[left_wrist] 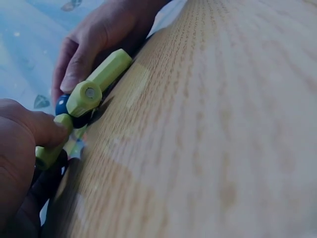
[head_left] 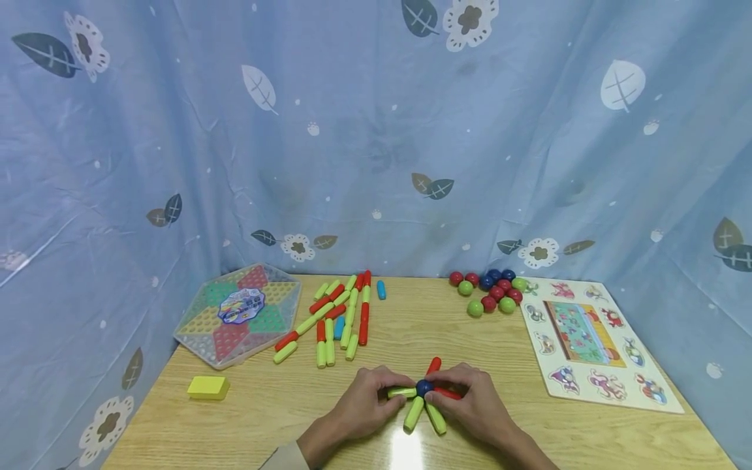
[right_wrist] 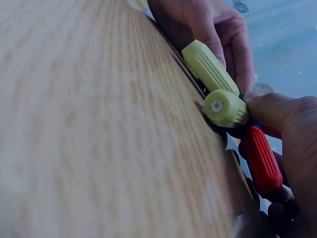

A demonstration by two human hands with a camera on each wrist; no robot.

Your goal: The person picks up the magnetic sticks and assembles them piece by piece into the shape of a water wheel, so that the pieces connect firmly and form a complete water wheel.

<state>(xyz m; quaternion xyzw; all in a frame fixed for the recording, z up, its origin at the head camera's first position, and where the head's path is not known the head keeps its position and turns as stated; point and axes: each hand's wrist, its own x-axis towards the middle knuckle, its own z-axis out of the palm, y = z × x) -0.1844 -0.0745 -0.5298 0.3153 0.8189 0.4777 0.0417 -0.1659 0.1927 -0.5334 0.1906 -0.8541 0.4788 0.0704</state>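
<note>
A dark blue ball sits near the table's front, with magnetic building sticks standing out around it like spokes. My left hand pinches the light green stick on the ball's left side between thumb and fingers. From the other side my right hand grips the ball, its thumb pressed against it. Beneath that hand runs a red stick, and another red stick points away at the far side. Two more green sticks point toward me; one end shows a round metal disc.
Loose green, red and blue sticks lie at the back middle. Left of them is a hexagonal bead box, with a yellow block in front. Several coloured balls and a picture puzzle board lie at the right. A curtain closes the back.
</note>
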